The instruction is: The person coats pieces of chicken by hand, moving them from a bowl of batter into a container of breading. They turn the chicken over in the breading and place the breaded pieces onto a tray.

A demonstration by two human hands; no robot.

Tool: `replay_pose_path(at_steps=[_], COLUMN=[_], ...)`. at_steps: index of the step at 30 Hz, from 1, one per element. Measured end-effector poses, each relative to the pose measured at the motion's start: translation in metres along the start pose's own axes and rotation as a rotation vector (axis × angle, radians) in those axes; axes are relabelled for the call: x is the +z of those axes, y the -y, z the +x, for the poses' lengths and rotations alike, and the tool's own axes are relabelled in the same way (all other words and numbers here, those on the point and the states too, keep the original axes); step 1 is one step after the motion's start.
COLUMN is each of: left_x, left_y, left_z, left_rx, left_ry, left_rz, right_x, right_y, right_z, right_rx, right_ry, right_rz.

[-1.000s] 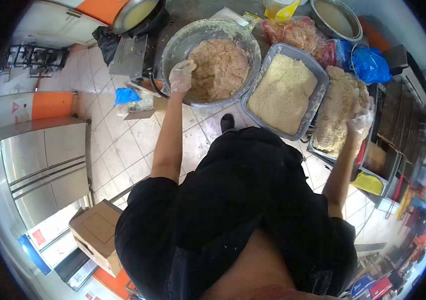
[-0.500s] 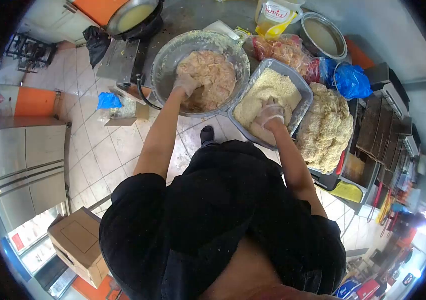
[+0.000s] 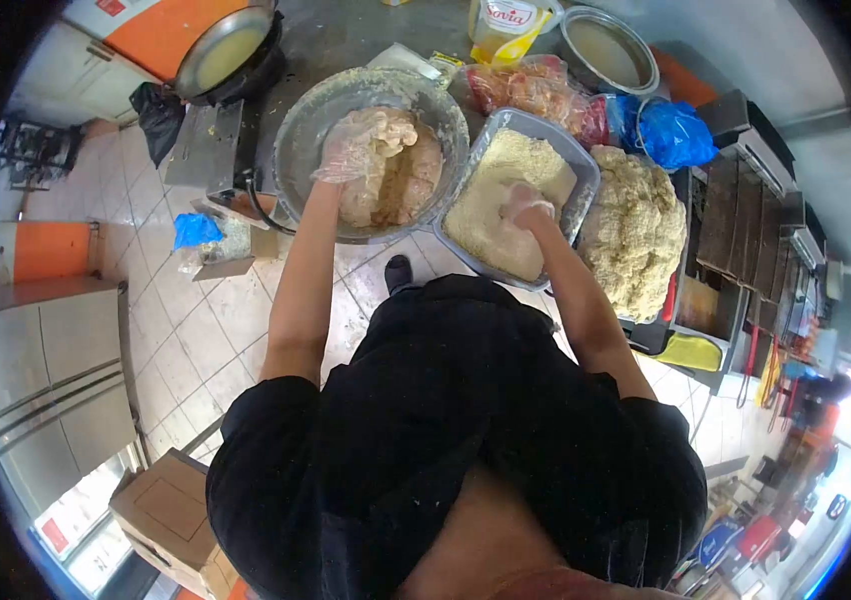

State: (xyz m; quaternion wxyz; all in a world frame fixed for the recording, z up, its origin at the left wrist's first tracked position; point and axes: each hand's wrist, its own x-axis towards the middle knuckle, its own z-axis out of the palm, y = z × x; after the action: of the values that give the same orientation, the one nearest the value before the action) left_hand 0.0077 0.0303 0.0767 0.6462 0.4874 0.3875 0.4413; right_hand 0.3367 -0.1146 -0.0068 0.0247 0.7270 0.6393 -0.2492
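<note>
My left hand (image 3: 348,152), in a clear glove, is closed around a piece of pale battered meat (image 3: 388,134) over the large round metal bowl (image 3: 296,130). More wet, battered meat (image 3: 421,170) lies in that bowl beneath it. To the right, my right hand (image 3: 526,203), also gloved, has its fingers partly sunk in the pale breading flour (image 3: 491,220) of the grey rectangular tub (image 3: 588,180). Whether those fingers hold anything is hidden by the flour. Beside the tub a high heap of breaded pieces (image 3: 636,230) rests on a tray.
Behind the bowls are a dark pan of liquid (image 3: 231,60), a Sovia container (image 3: 511,30), bagged meat (image 3: 536,95), a metal pot (image 3: 611,50) and a blue bag (image 3: 676,135). A cardboard box (image 3: 171,510) stands at the lower left.
My left hand has risen from the meat in the bowl, now with a piece in its grasp. My right hand has shifted within the flour. The whole view has moved slightly.
</note>
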Motion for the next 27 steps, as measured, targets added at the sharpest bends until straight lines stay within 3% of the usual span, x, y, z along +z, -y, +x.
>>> replay_pose_path(at_steps=[1, 3, 4, 6, 8, 10, 11, 13, 14, 16, 17, 18, 19, 20, 22, 23, 25, 26, 27], left_x=[0.006, 0.015, 0.026, 0.053, 0.104, 0.127, 0.137, 0.152, 0.15, 0.142, 0.139, 0.134, 0.125, 0.113, 0.081, 0.063, 0.03, 0.025, 0.021], left_y=[-0.005, -0.013, -0.013, -0.008, -0.028, 0.018, 0.014, -0.003, 0.006, 0.028, 0.011, -0.023, -0.041, -0.037, -0.015, -0.002, 0.022, 0.025, 0.027], left_z=[-0.003, -0.006, -0.005, -0.006, -0.009, -0.012, -0.02, -0.042, -0.04, -0.032, -0.032, -0.034, -0.035, -0.032, -0.019, -0.013, -0.005, -0.013, -0.02], left_rx=[0.0, 0.563, 0.561, 0.697, -0.124, 0.511, 0.503, 0.108, 0.105, 0.286, 0.285, 0.143, 0.003, 0.003, 0.352, 0.353, 0.155, 0.152, -0.015], left_ry=[0.009, 0.121, 0.117, 0.236, 0.512, 0.505, 0.501, 0.592, 0.596, 0.278, 0.29, 0.248, 0.201, 0.205, -0.089, -0.095, -0.053, -0.051, 0.019], left_rz=[-0.012, 1.416, 1.396, 1.258, 0.686, 0.876, 0.877, 0.839, 0.838, 0.883, 0.88, 0.763, 0.647, 0.649, 0.869, 0.868, 1.406, 1.403, 1.563], right_x=[-0.001, -0.011, -0.02, -0.04, -0.05, -0.054, -0.098, -0.107, -0.123, -0.14, -0.142, -0.141, -0.126, -0.114, -0.083, -0.03, -0.047, -0.051, -0.045], right_y=[-0.006, -0.015, -0.019, -0.033, -0.045, -0.063, -0.027, -0.025, -0.011, 0.009, 0.01, 0.008, -0.005, -0.001, 0.009, -0.031, -0.013, -0.006, -0.011], right_z=[0.003, -0.001, -0.005, -0.014, -0.018, -0.016, -0.04, -0.042, -0.05, -0.06, -0.06, -0.061, -0.055, -0.056, -0.052, -0.023, -0.023, -0.027, -0.023], right_rx=[0.067, -0.007, -0.093, -0.052, -0.022, 0.055, 0.112, -0.009, -0.124, -0.045, -0.083, -0.122, -0.231, -0.229, 0.034, -0.049, -0.015, 0.03, 0.035], right_ry=[0.035, -0.01, -0.049, -0.002, 0.047, 0.027, 0.241, 0.207, 0.166, 0.134, 0.176, 0.22, 0.13, 0.128, 0.274, 0.104, 0.097, 0.095, 0.093], right_rz=[0.059, 0.154, 0.259, 0.276, 0.305, 0.501, 0.647, 0.55, 0.451, 0.328, 0.337, 0.347, 0.2, 0.203, -0.331, -0.504, -0.529, -0.542, -0.542])
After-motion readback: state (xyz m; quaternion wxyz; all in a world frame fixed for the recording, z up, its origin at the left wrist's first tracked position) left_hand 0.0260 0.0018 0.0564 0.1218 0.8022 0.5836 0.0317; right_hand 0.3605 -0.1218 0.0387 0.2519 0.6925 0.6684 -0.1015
